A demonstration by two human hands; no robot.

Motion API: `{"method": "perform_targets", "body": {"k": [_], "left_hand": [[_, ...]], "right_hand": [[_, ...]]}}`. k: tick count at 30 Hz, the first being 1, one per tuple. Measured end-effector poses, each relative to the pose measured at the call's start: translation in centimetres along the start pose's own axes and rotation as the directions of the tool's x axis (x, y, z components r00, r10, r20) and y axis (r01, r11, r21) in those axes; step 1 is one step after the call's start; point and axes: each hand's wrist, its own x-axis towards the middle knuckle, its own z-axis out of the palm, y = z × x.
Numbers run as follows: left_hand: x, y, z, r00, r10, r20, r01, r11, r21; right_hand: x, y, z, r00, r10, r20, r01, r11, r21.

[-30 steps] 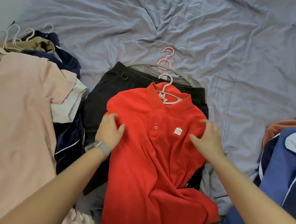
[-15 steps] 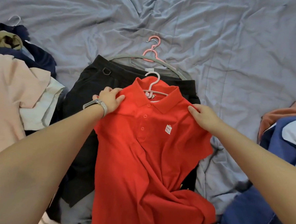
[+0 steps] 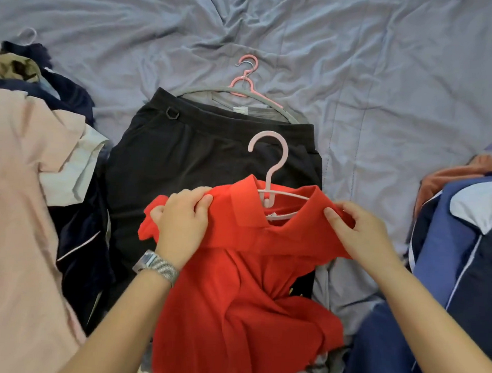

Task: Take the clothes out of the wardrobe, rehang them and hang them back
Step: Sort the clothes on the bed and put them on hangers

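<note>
Rumpled grey-blue bedsheet (image 3: 359, 64) (clothes piled everywhere), both hands gripping red polo (image 3: 241, 300)

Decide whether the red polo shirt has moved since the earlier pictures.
Yes. The red polo shirt slid toward the person, down the black trousers; its collar lies farther below their waistband.

A red polo shirt (image 3: 242, 286) on a pale pink hanger (image 3: 270, 170) is draped crumpled over black trousers (image 3: 183, 160) mid-bed.
</note>
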Motion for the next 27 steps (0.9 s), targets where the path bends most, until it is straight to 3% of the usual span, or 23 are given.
{"method": "perform_targets", "body": {"k": [7, 13, 18, 27], "left_hand": [[-10.5, 5.1, -4.6, 0.997, -0.067, -0.026, 0.068, 0.997, 0.048], [-22.0, 11.6, -10.0, 0.996, -0.032, -0.085, 0.033, 0.999, 0.017], [-31.9, 16.6, -14.6, 0.988, -0.020, -0.152, 0.015, 0.999, -0.038], [-46.1, 19.5, -19.4, 0.956, -0.089, -0.278, 0.028, 0.976, -0.217]], "right_hand": [[-9.2, 0.6, -5.8, 0.998, 0.011, -0.058, -0.005, 0.995, 0.096], [-19.9, 0.5, -13.9, 0.993, -0.054, -0.102, 0.071, 0.983, 0.169], [-29.0, 0.7, -20.2, 0.979, -0.118, -0.166, 0.153, 0.964, 0.216], [-40.5, 0.2, -27.0, 0.973, -0.198, -0.121, 0.224, 0.940, 0.259]]}}
